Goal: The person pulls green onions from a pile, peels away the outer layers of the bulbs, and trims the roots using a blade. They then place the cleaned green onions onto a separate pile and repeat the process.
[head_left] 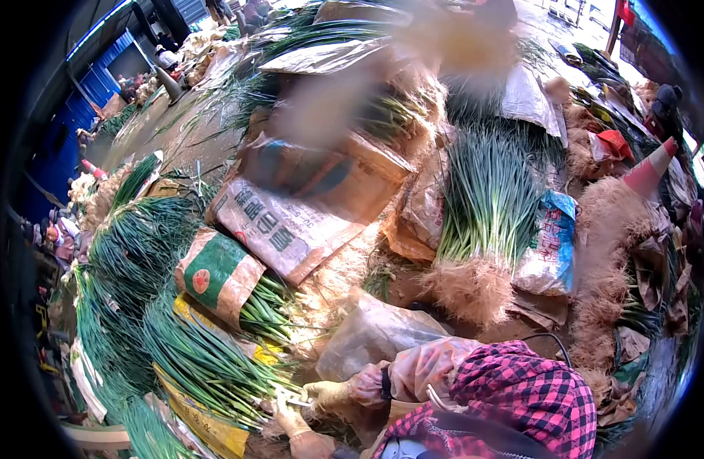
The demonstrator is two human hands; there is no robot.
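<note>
My right hand, in a pale yellowish glove, reaches in from the right. Its fingers are closed on the white end of a green onion stalk. Just below it, my left hand, also gloved, is closed around the same pale stalk ends. Both hands are at the root end of a loose heap of green onions, whose leaves spread up and left. This heap lies on a yellow printed sack. A clear plastic sheet lies above my right hand.
A large bundle of green onions with shaggy roots is right of centre. Printed sacks lie mid-view, and a green-and-white sack covers more onions. A traffic cone is at right. Blurry smears hide parts of the upper view.
</note>
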